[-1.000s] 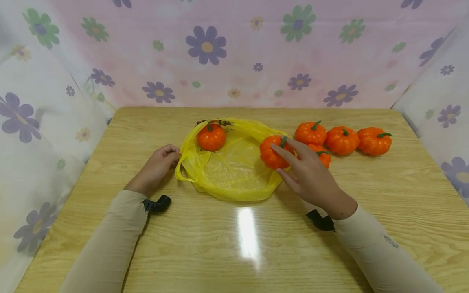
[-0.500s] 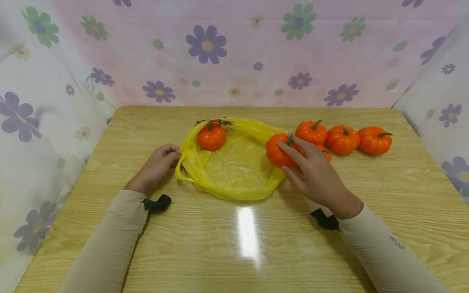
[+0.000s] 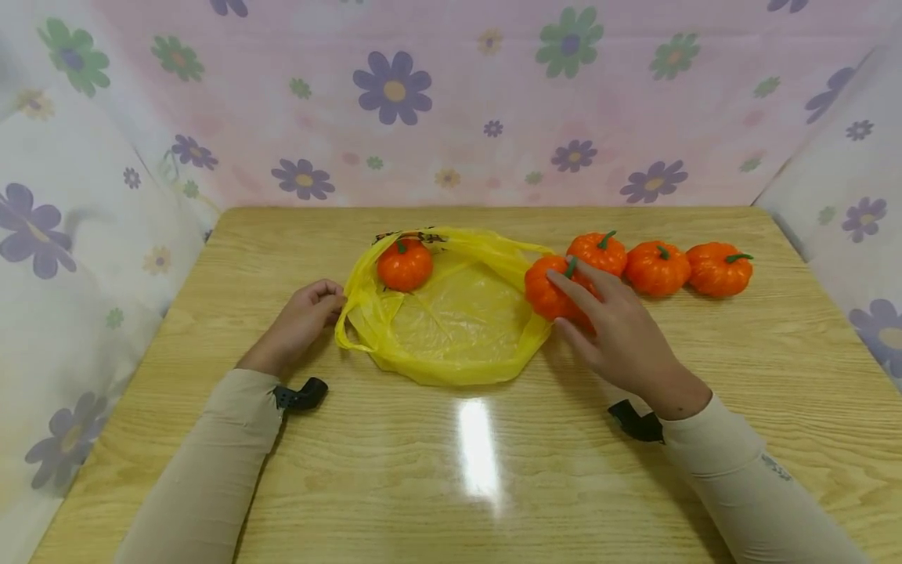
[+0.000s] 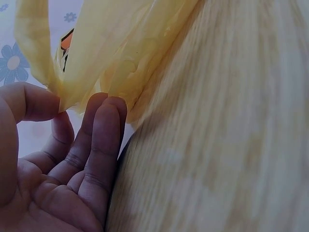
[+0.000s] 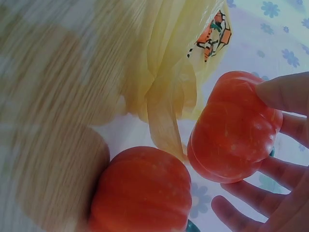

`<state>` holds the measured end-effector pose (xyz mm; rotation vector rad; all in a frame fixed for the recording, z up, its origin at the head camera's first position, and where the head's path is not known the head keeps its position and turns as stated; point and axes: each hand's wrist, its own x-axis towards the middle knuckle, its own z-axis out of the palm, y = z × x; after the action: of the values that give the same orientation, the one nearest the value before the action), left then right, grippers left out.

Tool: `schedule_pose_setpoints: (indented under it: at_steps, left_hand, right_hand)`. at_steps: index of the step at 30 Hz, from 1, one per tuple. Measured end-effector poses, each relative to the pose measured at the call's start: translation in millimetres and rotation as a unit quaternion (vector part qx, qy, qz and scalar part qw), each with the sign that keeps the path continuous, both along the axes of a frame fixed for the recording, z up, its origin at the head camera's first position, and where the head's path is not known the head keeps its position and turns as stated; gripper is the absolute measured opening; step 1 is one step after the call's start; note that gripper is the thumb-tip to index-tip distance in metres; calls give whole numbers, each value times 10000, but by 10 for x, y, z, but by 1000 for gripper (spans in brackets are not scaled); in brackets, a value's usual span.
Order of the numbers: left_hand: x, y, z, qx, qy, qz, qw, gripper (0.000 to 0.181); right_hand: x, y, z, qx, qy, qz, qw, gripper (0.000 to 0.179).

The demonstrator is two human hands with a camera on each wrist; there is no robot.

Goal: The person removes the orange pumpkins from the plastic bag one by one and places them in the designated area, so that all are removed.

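A yellow plastic bag (image 3: pixel 451 372) lies with its mouth spread wide on the table. Inside it, at the far left, sits an orange toy pumpkin (image 3: pixel 405 266) with a green stem. My left hand (image 3: pixel 304 317) pinches the bag's left edge between thumb and forefinger, as the left wrist view shows. Over the bag's right rim, my right hand (image 3: pixel 623 333) holds another toy pumpkin (image 3: pixel 546 288) in its fingers and thumb, lifted off the table. A further pumpkin (image 5: pixel 142 193) stands close below it in the right wrist view; the hand hides it in the head view.
Right of the bag, several toy pumpkins stand in a row: one nearest the hand (image 3: pixel 595 252), a middle one (image 3: pixel 657 269) and one at the far right (image 3: pixel 720 270). A flowered cloth (image 3: pixel 451 102) hangs behind the wooden table (image 3: pixel 395 470).
My right hand has moved to the right with its pumpkin, from above the bag's opening to its right rim, covering the front pumpkin. The left hand has stayed on the bag's edge.
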<state>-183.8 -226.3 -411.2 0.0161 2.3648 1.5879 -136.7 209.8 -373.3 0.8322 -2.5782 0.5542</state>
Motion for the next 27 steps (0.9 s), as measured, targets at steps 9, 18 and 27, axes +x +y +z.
schedule_pose_setpoints:
  at_steps: [9,18,27]
  left_hand:
    - [10,12,21,26,64,-28,10000,30]
    - [-1,6,16,-75,81,-21,9999,31]
    - [-12,-3,-32,-143,-3,12,9999,30]
  right_hand:
    - [-5,42,21,118,-15,-138,9998,65]
    - [-15,72,46,83,155,-120,9998,67]
    - [37,85,101,69,160,-190,9997,67]
